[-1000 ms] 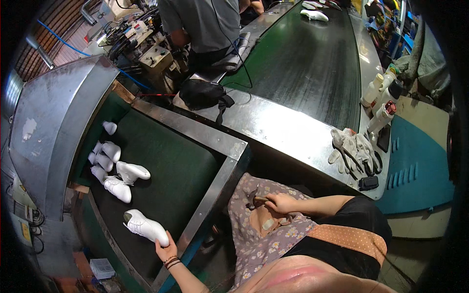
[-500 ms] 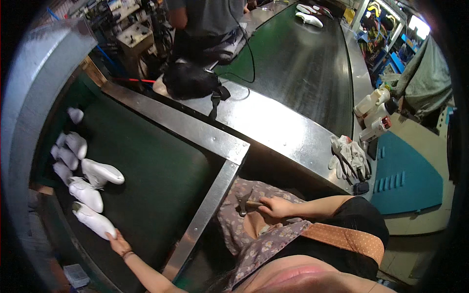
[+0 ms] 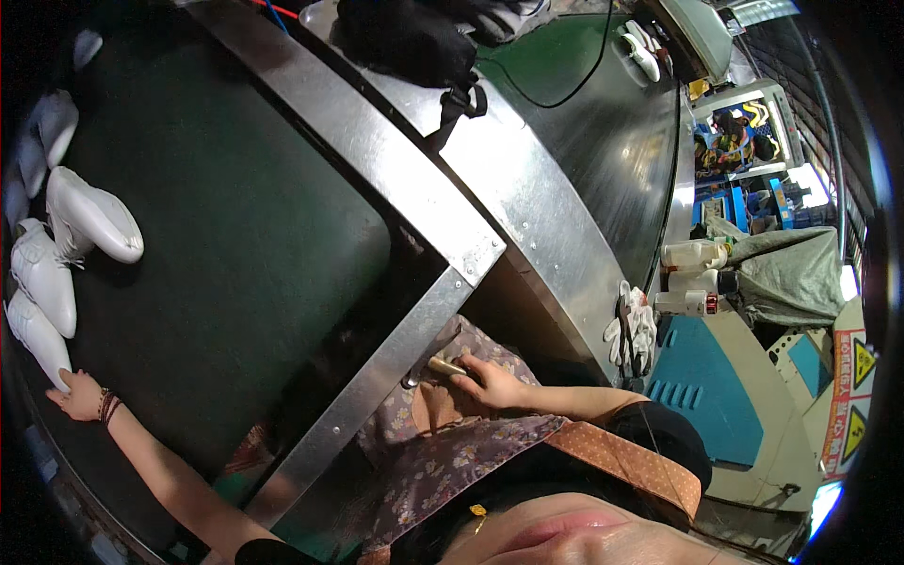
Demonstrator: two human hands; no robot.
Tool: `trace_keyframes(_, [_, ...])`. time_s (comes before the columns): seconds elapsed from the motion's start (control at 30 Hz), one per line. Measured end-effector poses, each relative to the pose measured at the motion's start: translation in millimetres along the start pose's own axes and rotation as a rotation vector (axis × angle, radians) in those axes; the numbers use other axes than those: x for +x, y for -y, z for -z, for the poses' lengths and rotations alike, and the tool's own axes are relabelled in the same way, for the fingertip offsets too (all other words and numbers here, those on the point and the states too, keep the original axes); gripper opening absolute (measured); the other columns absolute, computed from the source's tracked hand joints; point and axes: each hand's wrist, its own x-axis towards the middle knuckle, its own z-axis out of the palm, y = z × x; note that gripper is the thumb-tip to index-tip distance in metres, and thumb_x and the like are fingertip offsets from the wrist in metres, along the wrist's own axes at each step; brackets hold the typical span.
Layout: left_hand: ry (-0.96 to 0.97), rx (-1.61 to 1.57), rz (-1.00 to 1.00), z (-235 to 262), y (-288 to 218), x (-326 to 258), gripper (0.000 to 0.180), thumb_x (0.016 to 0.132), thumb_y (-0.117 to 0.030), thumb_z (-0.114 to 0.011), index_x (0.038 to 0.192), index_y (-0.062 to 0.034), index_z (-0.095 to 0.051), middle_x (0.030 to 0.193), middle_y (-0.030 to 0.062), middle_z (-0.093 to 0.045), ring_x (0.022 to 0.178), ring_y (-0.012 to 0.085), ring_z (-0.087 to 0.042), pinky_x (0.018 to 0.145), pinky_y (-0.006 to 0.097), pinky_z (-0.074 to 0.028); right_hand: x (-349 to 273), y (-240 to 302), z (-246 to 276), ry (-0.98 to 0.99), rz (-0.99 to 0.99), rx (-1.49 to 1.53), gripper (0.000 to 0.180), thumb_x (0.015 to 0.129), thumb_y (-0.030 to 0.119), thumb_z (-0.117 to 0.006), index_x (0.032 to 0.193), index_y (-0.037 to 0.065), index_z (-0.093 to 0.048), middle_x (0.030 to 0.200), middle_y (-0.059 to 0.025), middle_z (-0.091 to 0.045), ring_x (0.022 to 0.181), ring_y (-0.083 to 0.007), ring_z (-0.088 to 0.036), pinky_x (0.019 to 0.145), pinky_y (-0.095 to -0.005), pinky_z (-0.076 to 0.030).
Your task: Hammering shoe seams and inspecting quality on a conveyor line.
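At the far left, my left hand (image 3: 83,397) is closed on the toe of a white shoe (image 3: 36,334), which lies on the dark green belt (image 3: 254,217). Right beside that one is a white lace-up shoe (image 3: 45,273), and a little farther off another white shoe (image 3: 99,215) points its toe to the right. My right hand (image 3: 494,384) grips a hammer (image 3: 446,365) by its wooden handle, low in front of my flowered apron (image 3: 452,466). The hammer's metal head is partly in shadow next to the apron.
A metal rail (image 3: 377,381) edges the green belt on my side. Beyond a gap runs a second conveyor belt (image 3: 603,141) with white shoes (image 3: 642,58) at its far end. White gloves (image 3: 636,330) lie on its metal frame near several bottles (image 3: 692,254). A black bag (image 3: 405,42) sits at the corner.
My view has turned, so the belts and shoes sit differently in the picture. My left hand stays at the toe of the same shoe, and my right hand still grips the hammer.
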Motion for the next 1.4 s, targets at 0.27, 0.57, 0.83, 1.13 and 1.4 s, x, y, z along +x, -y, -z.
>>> trace_keyframes(0.27, [0.795, -0.650, -0.141, -8.2, -167.8, -143.1, 0.067, 0.095, -0.015, -0.059, 0.147, 0.0035, -0.020, 0.145, 0.0275, -0.036, 0.130, 0.0279, -0.044, 0.108, 0.037, -0.035, 3.4, -14.2, 0.6, -0.021, 0.055, -0.010, 0.032, 0.095, 0.033, -0.055, 0.113, 0.005, -0.052, 0.086, -0.0250, -0.064, 0.081, -0.0442, -0.062, 0.069, -0.0473, -0.048])
trace_keyframes(0.57, [0.610, -0.450, 0.207, -74.7, -193.9, -149.3, 0.080, 0.077, -0.020, -0.075, 0.140, 0.0089, -0.035, 0.136, 0.0225, -0.048, 0.119, 0.0295, -0.051, 0.102, 0.037, -0.039, 11.5, -21.6, -3.9, -0.068, 0.131, -0.041, 0.028, 0.096, 0.033, -0.054, 0.103, 0.007, -0.053, 0.080, -0.0208, -0.063, 0.073, -0.0363, -0.064, 0.064, -0.0428, -0.048])
trace_keyframes(0.83, [0.765, -0.620, 0.279, -59.9, -168.8, -134.8, 0.076, 0.073, 0.001, -0.066, 0.141, 0.0068, -0.033, 0.136, 0.0204, -0.047, 0.122, 0.0327, -0.049, 0.105, 0.037, -0.035, 9.4, -27.8, -7.0, -0.060, 0.170, 0.083, 0.030, 0.096, 0.035, -0.053, 0.100, 0.006, -0.055, 0.080, -0.0205, -0.064, 0.074, -0.0365, -0.064, 0.066, -0.0441, -0.049])
trace_keyframes(1.13, [1.232, -0.993, 0.996, 165.1, -202.9, -241.8, 0.059, 0.075, 0.004, -0.052, 0.132, 0.0097, -0.040, 0.122, 0.0214, -0.054, 0.112, 0.0349, -0.055, 0.101, 0.045, -0.043, 0.5, -71.6, -13.1, -0.234, 0.243, 0.041, 0.034, 0.092, 0.038, -0.055, 0.105, 0.006, -0.058, 0.087, -0.0218, -0.065, 0.082, -0.0397, -0.064, 0.073, -0.0469, -0.049])
trace_keyframes(1.4, [1.239, -1.547, 0.911, 346.7, -265.3, -262.4, 0.076, 0.073, -0.002, -0.054, 0.143, 0.0083, -0.024, 0.138, 0.0255, -0.043, 0.118, 0.0320, -0.053, 0.097, 0.042, -0.050, -2.0, -82.3, -19.7, -0.234, 0.344, 0.108, 0.035, 0.090, 0.036, -0.057, 0.104, 0.004, -0.057, 0.091, -0.0219, -0.065, 0.088, -0.0394, -0.062, 0.076, -0.0456, -0.048])
